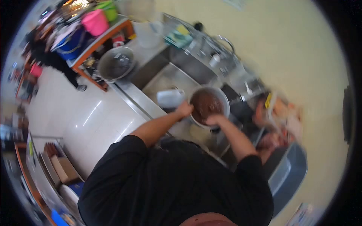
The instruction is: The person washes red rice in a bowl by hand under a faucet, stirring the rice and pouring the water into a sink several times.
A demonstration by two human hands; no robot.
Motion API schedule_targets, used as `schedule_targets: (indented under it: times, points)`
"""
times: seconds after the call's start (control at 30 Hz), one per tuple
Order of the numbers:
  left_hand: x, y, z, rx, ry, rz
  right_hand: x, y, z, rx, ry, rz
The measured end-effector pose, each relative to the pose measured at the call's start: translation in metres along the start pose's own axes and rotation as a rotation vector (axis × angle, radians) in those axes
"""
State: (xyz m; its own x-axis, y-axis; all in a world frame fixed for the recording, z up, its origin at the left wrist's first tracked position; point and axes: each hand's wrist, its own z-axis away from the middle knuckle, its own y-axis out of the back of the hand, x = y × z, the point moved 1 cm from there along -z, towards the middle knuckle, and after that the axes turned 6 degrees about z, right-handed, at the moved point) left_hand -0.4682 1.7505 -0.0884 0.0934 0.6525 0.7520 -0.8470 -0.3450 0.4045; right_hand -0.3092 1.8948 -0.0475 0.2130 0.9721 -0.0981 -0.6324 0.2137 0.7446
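A round, light metal pot [227,107] with reddish-brown contents [205,102] stands over the sink area in front of me. My left hand [184,109] is closed on the pot's left rim. My right hand [215,119] reaches over the near rim, its fingers down at the brown contents and largely hidden there, so their grip does not show. Just left of the pot is a whitish, blurred pitcher [169,98], its handle toward the pot.
The steel sink basin [154,67] lies beyond the pitcher, with a faucet [227,43] behind it. A large metal bowl [116,63] stands on the left ledge. Blurred plastic bags [283,116] and a grey tub [288,177] are at right. Another person [51,58] stands far left.
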Motion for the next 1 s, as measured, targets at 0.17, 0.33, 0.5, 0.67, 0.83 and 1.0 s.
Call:
schedule_targets:
  times: [0.17,0.33,0.5,0.67,0.83,1.0]
  points:
    - [-0.002,0.004,0.002,0.004,-0.244,0.148,0.014,0.025,0.006,0.037,-0.231,0.183]
    - [0.014,0.009,0.019,0.048,-0.292,0.198,0.012,-0.001,-0.074,0.494,-0.294,-0.744]
    - [0.017,0.012,0.025,0.085,-0.265,0.189,-0.036,-0.006,-0.058,0.258,-0.316,-1.279]
    - [0.008,0.006,0.014,0.029,-0.291,0.200,-0.030,-0.003,-0.007,-0.148,-0.240,-0.468]
    - [0.014,0.012,0.017,-0.050,-0.274,0.179,0.011,-0.016,-0.003,0.016,-0.382,0.239]
    - [0.006,0.005,0.008,-0.020,-0.310,0.165,0.017,-0.007,-0.058,0.458,-0.490,-0.598]
